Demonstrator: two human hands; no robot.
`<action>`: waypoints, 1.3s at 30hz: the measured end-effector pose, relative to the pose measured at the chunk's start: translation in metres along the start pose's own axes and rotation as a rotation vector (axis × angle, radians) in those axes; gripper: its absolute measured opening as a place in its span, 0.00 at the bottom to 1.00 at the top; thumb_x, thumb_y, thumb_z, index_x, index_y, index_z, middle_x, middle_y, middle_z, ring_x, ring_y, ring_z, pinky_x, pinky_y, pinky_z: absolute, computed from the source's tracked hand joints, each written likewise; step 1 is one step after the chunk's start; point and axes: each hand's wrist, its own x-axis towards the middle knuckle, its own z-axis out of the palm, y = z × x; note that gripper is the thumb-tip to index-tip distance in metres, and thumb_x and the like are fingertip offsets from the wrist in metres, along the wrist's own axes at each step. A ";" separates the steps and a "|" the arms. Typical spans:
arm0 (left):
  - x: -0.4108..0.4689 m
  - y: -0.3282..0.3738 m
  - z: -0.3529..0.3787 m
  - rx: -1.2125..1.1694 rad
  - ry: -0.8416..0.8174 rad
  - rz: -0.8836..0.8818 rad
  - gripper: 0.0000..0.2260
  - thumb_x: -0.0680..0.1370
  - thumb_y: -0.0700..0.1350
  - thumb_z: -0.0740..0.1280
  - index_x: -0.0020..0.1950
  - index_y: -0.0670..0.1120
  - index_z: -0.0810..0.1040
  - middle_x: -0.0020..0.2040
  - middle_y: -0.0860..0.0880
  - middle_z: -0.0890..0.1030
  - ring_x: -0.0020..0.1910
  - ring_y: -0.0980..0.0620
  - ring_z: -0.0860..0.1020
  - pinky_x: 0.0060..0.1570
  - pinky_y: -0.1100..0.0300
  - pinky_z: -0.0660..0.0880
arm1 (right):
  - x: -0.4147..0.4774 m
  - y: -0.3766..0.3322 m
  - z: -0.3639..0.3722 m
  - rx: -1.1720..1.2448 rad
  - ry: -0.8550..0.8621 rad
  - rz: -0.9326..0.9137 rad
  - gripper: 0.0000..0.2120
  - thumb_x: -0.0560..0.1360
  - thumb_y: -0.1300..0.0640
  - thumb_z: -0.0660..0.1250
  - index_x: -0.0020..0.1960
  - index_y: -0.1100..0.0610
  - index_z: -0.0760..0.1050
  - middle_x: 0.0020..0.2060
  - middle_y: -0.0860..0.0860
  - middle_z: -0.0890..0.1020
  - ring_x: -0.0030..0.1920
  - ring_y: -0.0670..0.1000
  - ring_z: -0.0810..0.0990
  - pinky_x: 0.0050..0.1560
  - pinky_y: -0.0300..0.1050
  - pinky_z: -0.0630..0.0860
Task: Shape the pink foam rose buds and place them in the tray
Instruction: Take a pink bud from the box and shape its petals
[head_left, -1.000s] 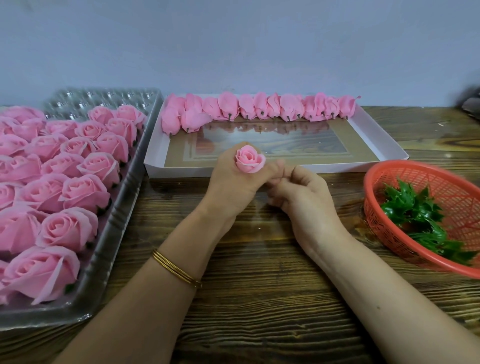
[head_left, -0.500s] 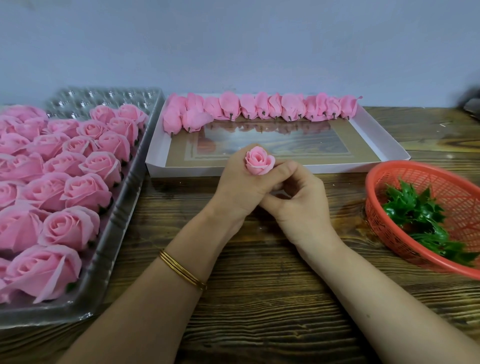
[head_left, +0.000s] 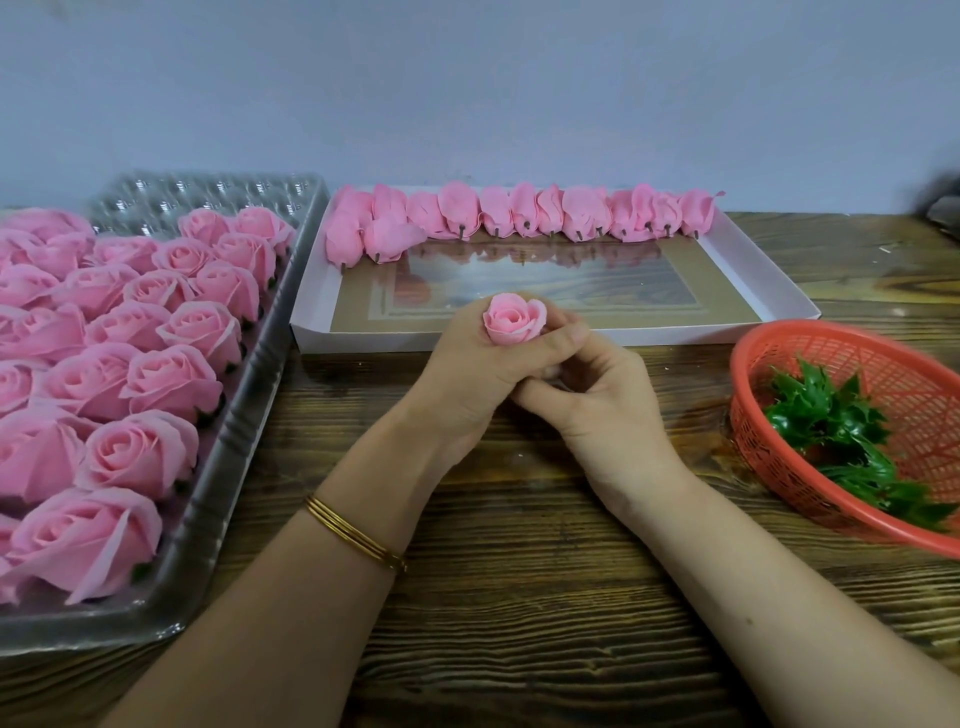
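- Pale blue-grey wall (head_left: 467, 78) closed off the back, and a dark-grained wooden table (head_left: 519, 623) ran under everything.
- On the left lay the clear plastic tray (head_left: 228, 467), most of it filled with opened pink roses (head_left: 171, 379) set close together. Only its empty cells (head_left: 208, 192) at the far end showed bare.
- Behind the hands sat a shallow white box (head_left: 363, 340), with a row of unshaped buds (head_left: 519, 213) lying on their sides along its far wall, stubs pointing toward the person.
- A red basket (head_left: 831, 353) holding green leaves (head_left: 831, 421) stood at the right, well apart from the tray.
- The left hand (head_left: 467, 374), thin gold bangles (head_left: 358, 535) on its wrist, was curled round the base of one rose bud (head_left: 514, 319). The bloom stood out of the top of the fist, above the table just in front of the white box.
- The right hand (head_left: 608, 400) was tucked against the left from below, fingers curled. Whether it pinched the bud's base could not be told, since the left hand hid that part.
- The bud's long axis stood roughly upright, bloom up. The tray lay to the left of the grip, on the holding hand's side, and its free cells lay left and farther away. The placing would probably fall to the left hand, reaching over the filled rows.
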 end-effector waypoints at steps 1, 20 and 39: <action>0.000 0.001 0.000 0.003 -0.005 -0.005 0.06 0.67 0.40 0.74 0.41 0.44 0.79 0.48 0.40 0.80 0.48 0.43 0.75 0.50 0.54 0.77 | 0.000 0.000 0.000 0.009 -0.011 0.004 0.24 0.69 0.76 0.70 0.54 0.50 0.79 0.51 0.69 0.80 0.48 0.51 0.80 0.55 0.41 0.76; -0.002 0.000 0.005 0.039 -0.007 0.042 0.06 0.70 0.42 0.72 0.33 0.49 0.82 0.31 0.49 0.76 0.33 0.53 0.74 0.41 0.60 0.75 | 0.001 0.004 0.000 -0.075 0.049 -0.027 0.20 0.68 0.75 0.72 0.52 0.53 0.79 0.34 0.50 0.83 0.38 0.43 0.78 0.44 0.35 0.77; 0.001 -0.006 0.003 0.017 0.081 0.054 0.05 0.74 0.40 0.72 0.39 0.42 0.80 0.33 0.47 0.77 0.35 0.51 0.76 0.38 0.60 0.76 | 0.001 0.006 0.002 0.009 0.082 0.036 0.15 0.68 0.75 0.72 0.53 0.65 0.78 0.37 0.57 0.78 0.38 0.51 0.74 0.41 0.36 0.74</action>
